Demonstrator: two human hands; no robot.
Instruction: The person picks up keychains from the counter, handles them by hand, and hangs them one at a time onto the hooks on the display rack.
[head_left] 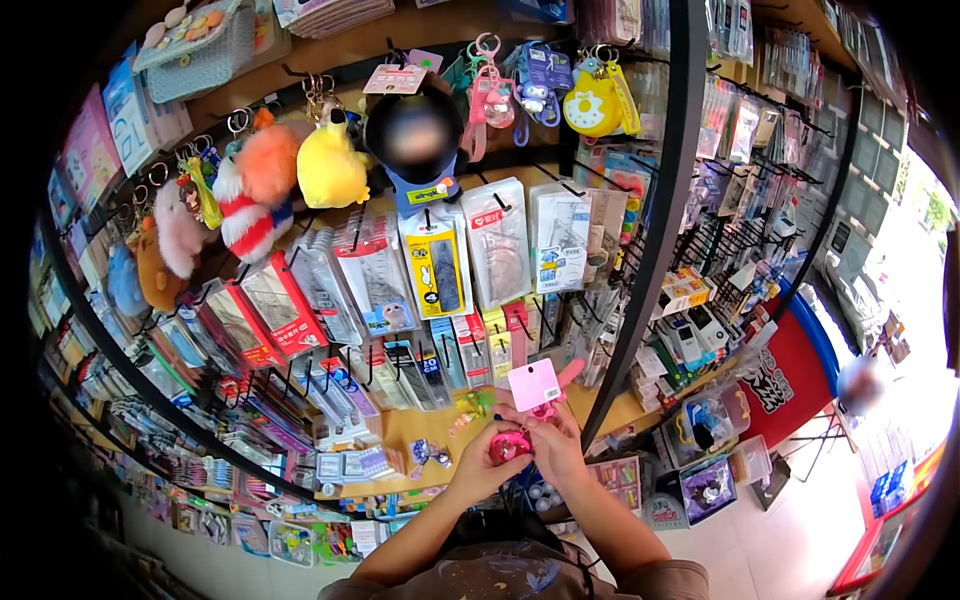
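Observation:
Both of my hands meet over a wooden shelf ledge (410, 428) at the lower middle. My left hand (478, 458) is curled around the round, glossy pink charm of a keychain (510, 447). The fingers of my right hand (556, 440) pinch the keychain's upper part, just above the charm. A pink card tag (534, 385) with a barcode stands up from it, and a pink strap sticks out beside the tag. My fingers hide the link between charm and strap. Left of my hands, a small blue-and-white figure charm (428, 455) and a yellow-green trinket (472, 405) lie on the ledge.
Packaged rulers (437, 265) and other stationery hang on hooks in front of me. Above them dangle plush keychains, among them a yellow one (332, 165). A black upright post (660, 220) stands to the right, with clear bins (715, 420) low beyond it.

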